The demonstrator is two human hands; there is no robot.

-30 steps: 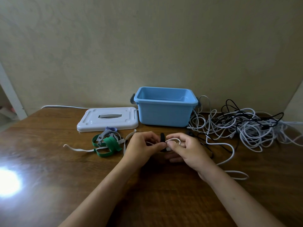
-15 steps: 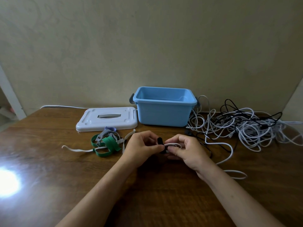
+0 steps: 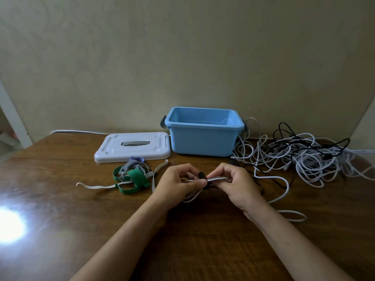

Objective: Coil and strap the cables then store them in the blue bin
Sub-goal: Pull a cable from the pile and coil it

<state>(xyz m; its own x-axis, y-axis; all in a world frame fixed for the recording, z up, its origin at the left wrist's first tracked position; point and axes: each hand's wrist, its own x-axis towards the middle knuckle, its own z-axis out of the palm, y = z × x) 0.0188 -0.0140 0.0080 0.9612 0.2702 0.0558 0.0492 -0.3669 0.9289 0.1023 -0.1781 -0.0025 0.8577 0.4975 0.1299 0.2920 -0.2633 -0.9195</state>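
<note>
Both hands are over the table (image 3: 60,199), front centre, working one small white cable (image 3: 218,178) bundle. Left hand (image 3: 176,184): fingers curled, thumb and forefinger pinching the bundle at a black strap (image 3: 202,175) that wraps it; loose loops of the same cable hang under this hand, touching or nearly touching the wood, can't tell which. Right hand (image 3: 236,182): fingers curled too, tips pinching the white strands just right of the strap. Hands nearly touching, strap between them. From under the right hand the white cable trails right across the table and loops back near the right forearm. Bin (image 3: 203,138) stands at the back against the wall, open, blue, upright; inside looks bare but the near part of the bottom is hidden by its front wall. Lid (image 3: 132,147), white with a grey handle slot, lies flat just left of the bin. Spare straps (image 3: 132,175), green, grey and white, sit in a loose heap in front of the lid, left of the left hand; one white strip runs out to the left. Cable pile (image 3: 304,157), white and black tangled, lies right of the bin, touching its right side, spreading to the table's right edge. Glare patch on the wood at far left.
</note>
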